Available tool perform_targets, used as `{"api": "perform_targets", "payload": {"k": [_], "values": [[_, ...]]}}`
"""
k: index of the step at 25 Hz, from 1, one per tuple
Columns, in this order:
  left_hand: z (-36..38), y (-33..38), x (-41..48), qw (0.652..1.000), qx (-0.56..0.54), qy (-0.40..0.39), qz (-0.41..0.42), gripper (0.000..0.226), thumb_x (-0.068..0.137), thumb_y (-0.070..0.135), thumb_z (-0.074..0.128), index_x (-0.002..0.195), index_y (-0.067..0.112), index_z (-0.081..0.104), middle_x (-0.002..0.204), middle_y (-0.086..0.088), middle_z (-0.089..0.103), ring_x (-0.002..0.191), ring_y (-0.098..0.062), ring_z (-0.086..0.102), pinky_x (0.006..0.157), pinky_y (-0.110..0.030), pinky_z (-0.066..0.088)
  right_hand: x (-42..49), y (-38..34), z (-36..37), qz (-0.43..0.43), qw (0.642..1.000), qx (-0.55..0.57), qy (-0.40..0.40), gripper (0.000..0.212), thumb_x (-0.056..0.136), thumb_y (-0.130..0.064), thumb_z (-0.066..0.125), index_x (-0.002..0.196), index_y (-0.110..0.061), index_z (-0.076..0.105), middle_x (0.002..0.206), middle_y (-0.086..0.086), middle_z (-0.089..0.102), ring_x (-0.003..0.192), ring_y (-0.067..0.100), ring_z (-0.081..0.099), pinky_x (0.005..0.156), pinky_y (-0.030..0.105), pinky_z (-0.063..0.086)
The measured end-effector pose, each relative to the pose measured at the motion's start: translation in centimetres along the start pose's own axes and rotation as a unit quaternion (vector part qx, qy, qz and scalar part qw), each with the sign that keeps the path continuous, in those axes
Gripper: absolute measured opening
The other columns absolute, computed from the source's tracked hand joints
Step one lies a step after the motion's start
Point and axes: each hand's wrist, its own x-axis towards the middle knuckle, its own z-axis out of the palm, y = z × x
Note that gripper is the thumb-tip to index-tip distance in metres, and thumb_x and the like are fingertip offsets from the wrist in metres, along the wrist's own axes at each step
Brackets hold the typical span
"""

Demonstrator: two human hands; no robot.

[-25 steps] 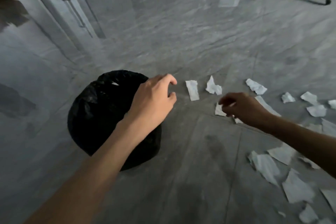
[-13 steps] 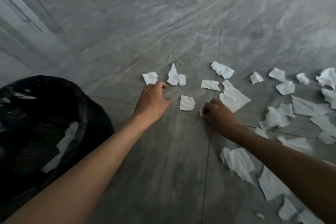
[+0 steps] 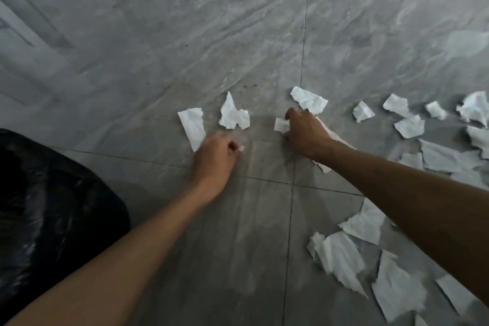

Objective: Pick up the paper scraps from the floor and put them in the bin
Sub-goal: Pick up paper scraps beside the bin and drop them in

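Note:
White torn paper scraps lie on the grey tiled floor. My left hand is down at the floor with its fingers closed on a small paper scrap that only peeks out. Just beyond it lie a long scrap and a jagged scrap. My right hand pinches another small scrap, partly covering a larger piece; a further scrap lies just past it. The bin, lined with a black bag, stands at the left edge, near my left forearm.
Several more scraps are spread over the floor on the right and lower right, beneath and beside my right forearm. Tile joints cross between my hands. A pale reflection runs along the floor at the upper left.
My view has tilted down and moved closer to the floor. My left hand left the bin's rim and closed on the scrap that lay between my hands. My right hand shifted forward onto another scrap.

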Motion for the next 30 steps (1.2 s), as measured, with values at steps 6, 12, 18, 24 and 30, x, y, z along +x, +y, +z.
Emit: {"api": "perform_targets", "payload": {"k": [6, 12, 18, 24, 30], "values": [[-2.3, -3.5, 3.7, 0.99, 0.099, -0.013, -0.101, 0.013, 0.084, 0.025, 0.068, 0.085, 0.013, 0.07, 0.116, -0.016, 0.059, 0.11, -0.037, 0.054, 0.096, -0.039, 0.043, -1.9, -0.8, -0.1, -0.03, 0.997, 0.069, 0.004, 0.011, 0.079, -0.006, 0.057, 0.085, -0.003, 0.066, 0.089, 0.016, 0.069, 0.081, 0.03, 0.062, 0.067, 0.034, 0.045], [-3.0, -2.7, 1.9, 0.988, 0.013, -0.011, -0.156, 0.011, 0.079, 0.017, 0.073, 0.086, 0.008, 0.072, 0.097, -0.015, 0.072, 0.092, -0.031, 0.065, 0.077, -0.033, 0.047, -4.4, -2.1, -1.1, -0.056, 0.992, 0.113, 0.022, 0.009, 0.08, -0.02, 0.069, 0.085, -0.013, 0.067, 0.087, 0.002, 0.057, 0.08, 0.018, 0.053, 0.069, 0.026, 0.037], [-10.0, 1.2, -1.1, 0.985, -0.097, 0.049, -0.134, 0.008, 0.074, 0.021, 0.078, 0.078, 0.017, 0.073, 0.068, 0.002, 0.064, 0.062, -0.011, 0.056, 0.053, -0.015, 0.034, 0.2, -6.7, 0.7, -0.145, 0.988, 0.042, -0.012, 0.016, 0.081, -0.017, 0.068, 0.095, -0.01, 0.068, 0.132, 0.009, 0.053, 0.116, 0.031, 0.05, 0.096, 0.033, 0.038], [-17.6, 2.1, -5.3, 0.989, -0.117, 0.041, -0.086, 0.009, 0.073, 0.019, 0.078, 0.072, 0.025, 0.071, 0.063, 0.015, 0.064, 0.063, -0.003, 0.062, 0.056, -0.004, 0.037, 2.2, -9.9, 4.2, -0.14, 0.987, -0.049, -0.055, 0.025, 0.087, -0.015, 0.058, 0.108, -0.002, 0.062, 0.126, 0.023, 0.048, 0.116, 0.041, 0.043, 0.1, 0.043, 0.039], [-20.6, 2.7, -8.9, 0.982, -0.164, 0.071, -0.065, 0.007, 0.078, 0.016, 0.075, 0.075, 0.021, 0.071, 0.066, 0.015, 0.067, 0.064, 0.008, 0.061, 0.059, -0.003, 0.039, -3.0, -12.0, 2.4, -0.088, 0.988, 0.126, -0.035, 0.011, 0.082, -0.011, 0.065, 0.089, -0.004, 0.068, 0.092, 0.016, 0.069, 0.091, 0.032, 0.062, 0.072, 0.029, 0.041]]}}
